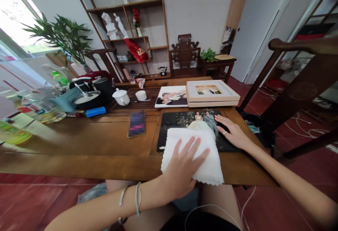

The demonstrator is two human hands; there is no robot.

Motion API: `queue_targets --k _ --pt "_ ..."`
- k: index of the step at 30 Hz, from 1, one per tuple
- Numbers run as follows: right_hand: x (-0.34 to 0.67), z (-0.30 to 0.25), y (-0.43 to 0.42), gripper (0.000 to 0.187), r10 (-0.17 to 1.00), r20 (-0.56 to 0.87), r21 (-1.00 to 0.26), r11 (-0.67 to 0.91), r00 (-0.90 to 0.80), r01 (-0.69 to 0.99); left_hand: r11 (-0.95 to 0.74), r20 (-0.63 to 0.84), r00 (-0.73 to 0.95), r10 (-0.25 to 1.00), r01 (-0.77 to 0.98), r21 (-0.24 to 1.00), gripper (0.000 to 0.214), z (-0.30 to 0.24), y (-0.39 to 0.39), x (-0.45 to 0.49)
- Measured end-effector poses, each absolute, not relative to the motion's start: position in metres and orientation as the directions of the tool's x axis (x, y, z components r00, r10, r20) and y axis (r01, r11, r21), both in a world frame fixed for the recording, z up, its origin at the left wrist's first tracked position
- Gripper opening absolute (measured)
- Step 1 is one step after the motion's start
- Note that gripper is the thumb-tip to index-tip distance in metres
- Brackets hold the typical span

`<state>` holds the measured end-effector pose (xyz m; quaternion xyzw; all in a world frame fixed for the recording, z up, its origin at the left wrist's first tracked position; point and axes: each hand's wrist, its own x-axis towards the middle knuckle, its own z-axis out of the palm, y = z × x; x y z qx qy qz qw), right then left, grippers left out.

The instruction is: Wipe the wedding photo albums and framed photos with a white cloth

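Observation:
My left hand [185, 164] lies flat on a white cloth [194, 139], fingers spread, palm down. The cloth covers the lower front of a dark photo panel [175, 120] and hangs over the table's near edge. Printed on the panel is a couple in wedding clothes. My right hand [231, 130], with a ring on one finger, rests with its fingers stretched out on the panel's right side. The part of the panel beneath the cloth is hidden.
Behind the panel lie a white-edged photo print [173, 97] and a light wooden picture frame [213, 92]. A phone [136, 123] is to the left. Farther off stand a white lidded cup [121, 97], a black kettle [102, 88] and bottles. A wooden chair [293, 79] is at right.

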<state>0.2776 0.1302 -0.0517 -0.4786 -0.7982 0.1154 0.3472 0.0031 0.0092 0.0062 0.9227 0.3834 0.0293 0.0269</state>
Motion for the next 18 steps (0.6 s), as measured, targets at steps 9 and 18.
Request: queue_targets --k 9,18 --pt "0.278 -0.053 0.131 0.041 0.845 0.448 -0.518 0.511 -0.292 0.686 -0.676 0.032 0.675 0.737 0.735 0.049 0.083 0.009 0.084 -0.002" --pt "0.278 -0.051 0.131 0.041 0.846 0.441 -0.522 0.513 -0.299 0.682 -0.693 0.031 0.692 0.721 0.721 0.014 0.069 0.016 0.167 -0.005"
